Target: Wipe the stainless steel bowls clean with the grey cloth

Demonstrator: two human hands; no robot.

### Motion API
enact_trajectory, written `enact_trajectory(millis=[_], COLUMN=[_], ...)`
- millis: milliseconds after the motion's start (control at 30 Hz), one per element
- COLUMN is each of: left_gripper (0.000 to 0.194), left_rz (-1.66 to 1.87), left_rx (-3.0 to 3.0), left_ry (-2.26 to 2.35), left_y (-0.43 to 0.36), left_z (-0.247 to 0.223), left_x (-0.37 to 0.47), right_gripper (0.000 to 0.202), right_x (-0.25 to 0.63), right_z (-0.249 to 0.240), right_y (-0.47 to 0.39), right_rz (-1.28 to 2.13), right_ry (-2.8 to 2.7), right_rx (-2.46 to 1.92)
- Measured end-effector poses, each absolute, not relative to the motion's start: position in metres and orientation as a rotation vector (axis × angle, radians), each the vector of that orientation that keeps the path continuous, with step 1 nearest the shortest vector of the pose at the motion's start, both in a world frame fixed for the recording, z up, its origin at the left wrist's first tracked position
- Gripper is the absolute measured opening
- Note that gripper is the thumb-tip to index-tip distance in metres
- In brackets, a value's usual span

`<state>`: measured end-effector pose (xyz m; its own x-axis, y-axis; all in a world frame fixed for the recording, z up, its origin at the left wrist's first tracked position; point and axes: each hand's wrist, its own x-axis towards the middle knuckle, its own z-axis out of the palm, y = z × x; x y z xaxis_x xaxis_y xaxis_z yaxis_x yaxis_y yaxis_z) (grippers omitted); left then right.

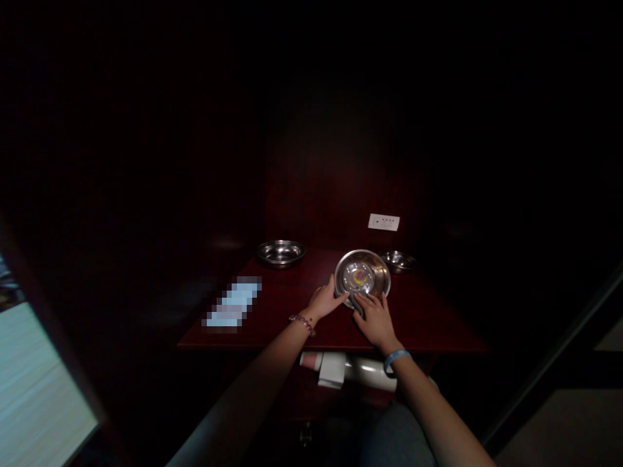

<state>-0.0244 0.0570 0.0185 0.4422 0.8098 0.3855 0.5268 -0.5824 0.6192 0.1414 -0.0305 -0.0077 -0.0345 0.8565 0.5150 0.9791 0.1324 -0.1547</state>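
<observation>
Steel plate (363, 277): round, shallow, polished metal, tilted toward the camera on the dark red tabletop (292, 311); colourful patch at its centre, nature unclear in the dim light. Propped up at the near rim, apparently to expose the inner face to the cloth.

Left hand (325, 301): fingers (341, 297) spread and laid against the plate's left rim, thumb just behind the edge; seemingly a steadying hold, not a closed grip. Beaded bracelet (302, 321) at the wrist.

Right hand (376, 321): fingers together, pressed flat over a small grey cloth (357, 299) at the plate's lower rim, pinning the cloth to the metal. Blue wristband (396, 359) at the wrist.

Cloth: soft, crumpled, mostly hidden beneath the fingertips.

Second steel bowl (281, 253): deeper, rimmed, upright, well left of and beyond the left fingers.

Third steel dish (399, 261): small, just beyond the plate, past the right fingertips.

White wall socket (383, 222): rectangular, on the dark panel behind.

White paper roll (355, 370): below the tabletop edge, beneath both wrists.
</observation>
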Motion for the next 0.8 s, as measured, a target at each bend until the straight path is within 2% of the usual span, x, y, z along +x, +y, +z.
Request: enact_trajectory(millis=[367,800], left_gripper=[0.068,0.067], left_rz=[0.988,1.04], left_rx=[2.231,2.178], left_ry=[1.039,0.924], left_y=[0.064,0.067], left_z=[0.011,0.007], left_x=[-0.023,-0.023], right_gripper=[0.048,0.049], right_x=[0.141,0.141], right_z=[-0.007,-0.008], right_y=[-0.03,-0.029], right_rz=[-0.349,-0.362], right_ry=[-1.968,-1.992], right_rx=[-1.748,-1.772])
